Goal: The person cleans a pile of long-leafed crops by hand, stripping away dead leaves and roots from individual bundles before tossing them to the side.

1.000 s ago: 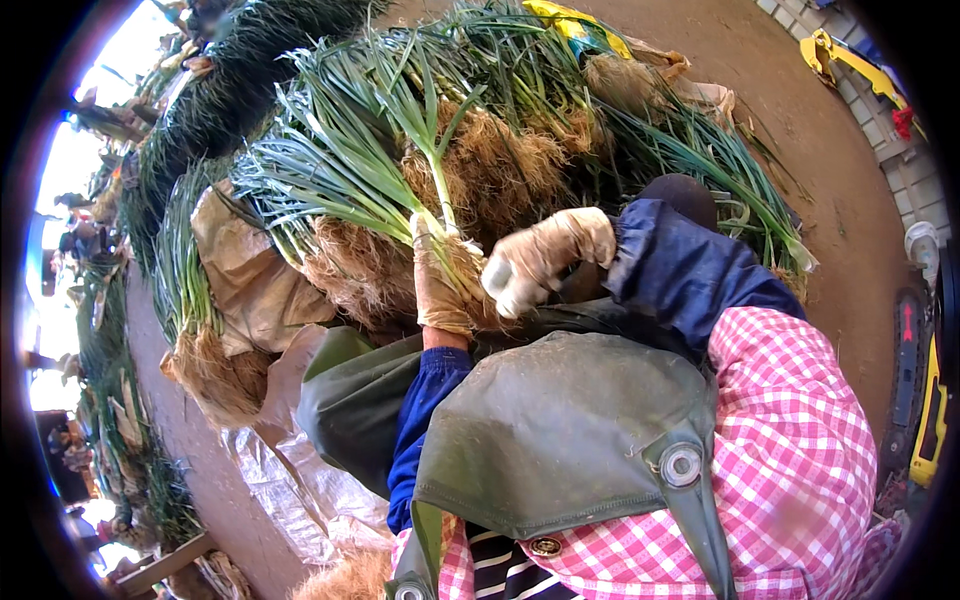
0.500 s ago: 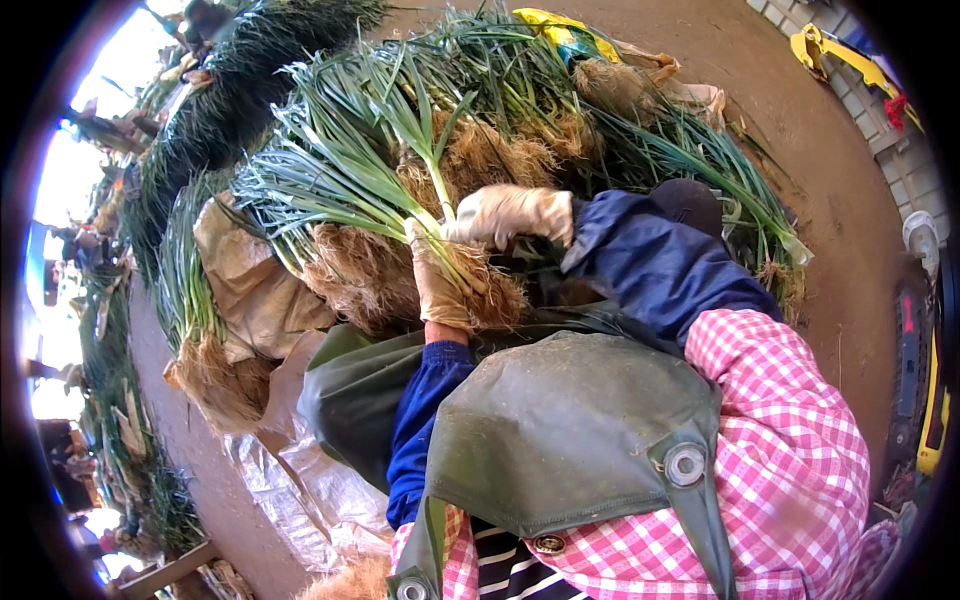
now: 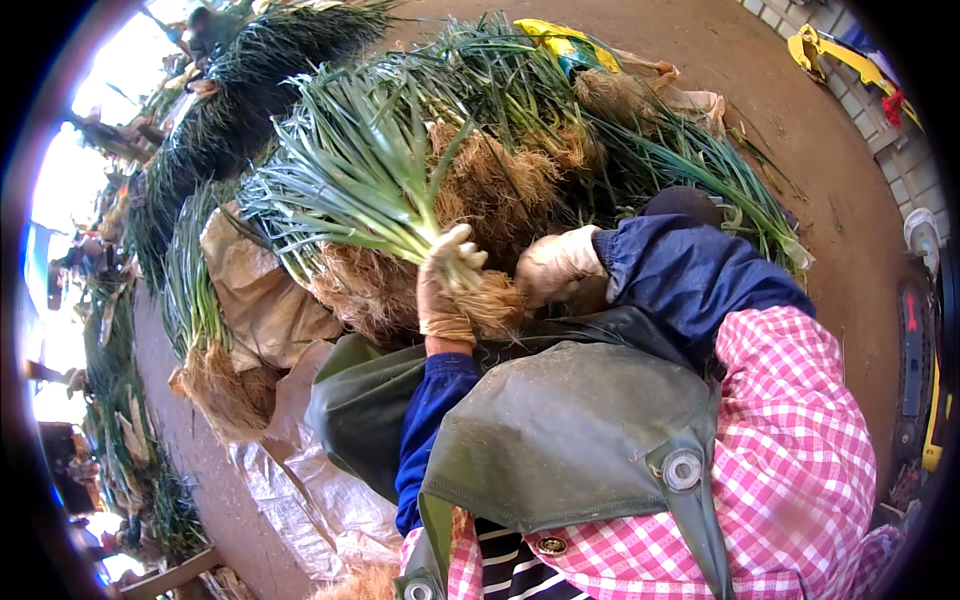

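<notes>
My left hand (image 3: 448,285), in a pale work glove, is closed around the lower stems of a bunch of leek-like plants (image 3: 400,200). Their long green leaves fan out to the upper left, and the brown root tuft (image 3: 490,303) sticks out right of my fist. Close beside those roots is my gloved right hand (image 3: 562,266); its fingers are blurred and partly hidden. Right behind the held bunch, more such plants lie heaped, with a thick mat of tangled roots (image 3: 490,185).
Over my lap hangs a dark green apron (image 3: 570,430). Tan sacking (image 3: 255,285) and another rooted bundle (image 3: 215,370) lie at left, above white plastic sheeting (image 3: 320,510). A yellow bag (image 3: 565,42) tops the heap. Yellow machinery (image 3: 850,60) stands at far right on brown ground (image 3: 850,230).
My right hand has come away from the stems, moving right and down toward the roots. My left hand still grips the bunch, its fingers now showing around the stems.
</notes>
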A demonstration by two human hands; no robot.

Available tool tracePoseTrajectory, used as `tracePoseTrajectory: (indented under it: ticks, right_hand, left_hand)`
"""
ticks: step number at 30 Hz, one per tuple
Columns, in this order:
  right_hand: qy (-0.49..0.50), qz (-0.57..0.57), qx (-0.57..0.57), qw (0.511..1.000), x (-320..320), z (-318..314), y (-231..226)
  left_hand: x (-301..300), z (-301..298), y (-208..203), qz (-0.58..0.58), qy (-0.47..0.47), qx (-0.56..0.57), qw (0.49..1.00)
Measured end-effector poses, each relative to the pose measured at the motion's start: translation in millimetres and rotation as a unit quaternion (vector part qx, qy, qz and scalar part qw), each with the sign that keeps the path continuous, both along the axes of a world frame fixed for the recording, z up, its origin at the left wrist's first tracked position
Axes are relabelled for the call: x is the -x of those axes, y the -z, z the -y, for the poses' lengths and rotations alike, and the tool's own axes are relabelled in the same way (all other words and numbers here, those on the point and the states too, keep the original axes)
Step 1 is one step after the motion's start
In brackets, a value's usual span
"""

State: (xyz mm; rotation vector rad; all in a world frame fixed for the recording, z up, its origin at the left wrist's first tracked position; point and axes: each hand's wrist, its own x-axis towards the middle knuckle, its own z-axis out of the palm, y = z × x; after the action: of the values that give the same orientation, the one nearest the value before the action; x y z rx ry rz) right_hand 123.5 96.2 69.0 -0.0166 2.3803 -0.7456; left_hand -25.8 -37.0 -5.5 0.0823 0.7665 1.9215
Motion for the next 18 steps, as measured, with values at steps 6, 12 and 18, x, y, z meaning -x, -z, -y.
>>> tracePoseTrajectory:
  ticks: [6, 12, 18]
  right_hand:
    - [-0.125, -0.3, -0.292, 0.899, 39, -87, 66]
    - [0.45, -0.117, 0.48, 0.744, 128, -25, 16]
    - [0.39, -0.359, 0.049, 0.847, 115, -7, 13]
  left_hand:
    - [-10, -5, -38, 0.048, 0.048, -0.1, 0.993]
    - [-24, 5, -36, 0.067, 0.022, 0.003, 0.997]
    - [-11, 5, -9, 0.08, 0.028, -0.024, 0.996]
